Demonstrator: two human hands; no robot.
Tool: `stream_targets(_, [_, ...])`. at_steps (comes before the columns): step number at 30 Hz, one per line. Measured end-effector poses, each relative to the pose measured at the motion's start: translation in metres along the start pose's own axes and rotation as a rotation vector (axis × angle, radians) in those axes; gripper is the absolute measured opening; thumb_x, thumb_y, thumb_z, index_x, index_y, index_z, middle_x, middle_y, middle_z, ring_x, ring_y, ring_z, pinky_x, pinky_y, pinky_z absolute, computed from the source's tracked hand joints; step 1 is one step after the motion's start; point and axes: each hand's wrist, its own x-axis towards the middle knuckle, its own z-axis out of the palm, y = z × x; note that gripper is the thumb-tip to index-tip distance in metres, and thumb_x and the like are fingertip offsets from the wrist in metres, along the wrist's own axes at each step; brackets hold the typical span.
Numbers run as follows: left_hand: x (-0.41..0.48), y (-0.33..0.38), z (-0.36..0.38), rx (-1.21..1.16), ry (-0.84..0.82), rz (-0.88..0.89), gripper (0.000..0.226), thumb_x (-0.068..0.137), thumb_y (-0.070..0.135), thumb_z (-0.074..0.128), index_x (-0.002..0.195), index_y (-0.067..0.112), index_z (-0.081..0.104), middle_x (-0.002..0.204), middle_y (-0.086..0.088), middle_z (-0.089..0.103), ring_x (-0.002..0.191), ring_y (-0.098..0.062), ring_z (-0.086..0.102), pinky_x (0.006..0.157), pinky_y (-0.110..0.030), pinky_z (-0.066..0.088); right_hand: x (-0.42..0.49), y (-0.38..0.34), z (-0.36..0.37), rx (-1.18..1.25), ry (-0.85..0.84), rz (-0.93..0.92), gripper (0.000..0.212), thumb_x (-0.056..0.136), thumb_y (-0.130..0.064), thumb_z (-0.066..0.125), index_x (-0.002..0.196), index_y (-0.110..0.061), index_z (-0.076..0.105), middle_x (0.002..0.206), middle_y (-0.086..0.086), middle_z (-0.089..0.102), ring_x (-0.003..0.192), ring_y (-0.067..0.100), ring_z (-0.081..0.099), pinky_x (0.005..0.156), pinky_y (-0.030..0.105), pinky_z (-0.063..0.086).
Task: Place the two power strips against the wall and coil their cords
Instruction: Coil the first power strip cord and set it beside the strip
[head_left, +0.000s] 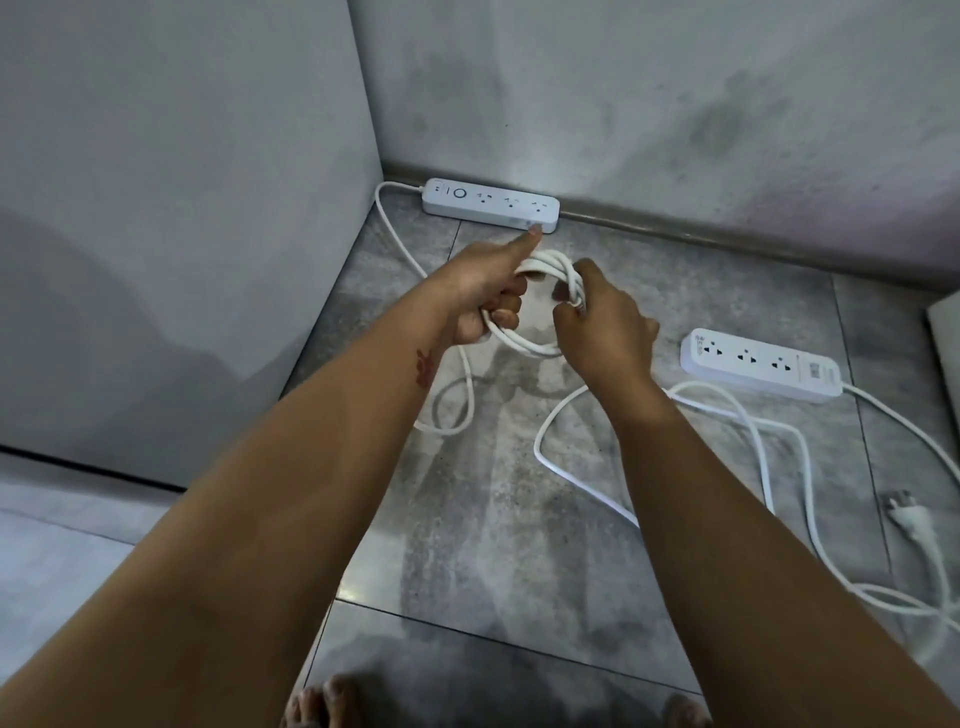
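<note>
One power strip (491, 203) lies flush against the far wall (649, 114) at the left corner. The grip of the left hand (483, 306) curls round its coiled cord (548, 258), and the right hand (605, 332) pinches it. The second power strip (761, 364) sits right, off the wall, its loose cord (872, 404) sprawled nearer.

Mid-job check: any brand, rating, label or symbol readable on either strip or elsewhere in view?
"| O": bar and circle at the switch on the wall power strip.
Grey label on the floor power strip, near its cord end: too blurred to read.
Small marks at that strip's other end: too small to read.
Red mark on the left forearm: not legible.
No print visible on the coiled cord.
</note>
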Motion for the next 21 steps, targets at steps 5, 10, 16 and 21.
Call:
stream_targets(5, [0.002, 0.004, -0.017, -0.073, -0.073, -0.018, 0.056, 0.102, 0.054, 0.026, 0.068, 0.012, 0.042, 0.051, 0.000, 0.030, 0.033, -0.008, 0.017, 0.036, -0.016, 0.016, 0.010, -0.005, -0.030, 0.608, -0.480, 0.187, 0.026, 0.084, -0.017, 0.069, 0.109, -0.019, 0.063, 0.087, -0.006, 0.074, 0.087, 0.010, 0.065, 0.080, 0.032, 0.044])
stream_targets(10, [-0.003, 0.001, -0.024, -0.070, -0.218, -0.025, 0.067, 0.099, 0.062, 0.018, 0.075, 0.008, 0.049, 0.053, -0.002, 0.032, 0.033, -0.008, 0.019, 0.041, -0.020, 0.013, 0.017, -0.006, -0.030, 0.743, -0.597, 0.190, 0.039, 0.095, -0.049, 0.052, 0.110, -0.018, 0.069, 0.077, 0.001, 0.072, 0.083, 0.020, 0.068, 0.087, 0.038, 0.048])
stream_targets(16, [0.004, -0.007, -0.034, 0.086, -0.115, 0.000, 0.070, 0.099, 0.063, 0.019, 0.094, 0.005, 0.059, 0.069, -0.011, 0.063, 0.061, -0.026, 0.062, 0.081, -0.042, 0.057, 0.015, -0.010, -0.019, 0.788, -0.412, 0.086, 0.027, 0.099, -0.029, 0.054, 0.078, -0.015, 0.062, 0.052, -0.011, 0.052, 0.047, 0.011, 0.052, 0.081, 0.055, 0.050])
stream_targets(21, [0.002, -0.020, -0.051, 0.640, -0.082, -0.043, 0.097, 0.088, 0.077, 0.003, 0.087, 0.008, 0.071, 0.081, -0.007, 0.074, 0.079, -0.022, 0.068, 0.091, -0.041, 0.044, 0.023, -0.010, -0.024, 0.802, -0.272, 0.121, 0.025, 0.100, -0.027, 0.052, 0.078, -0.017, 0.060, 0.062, -0.010, 0.054, 0.042, 0.007, 0.049, 0.085, 0.057, 0.052])
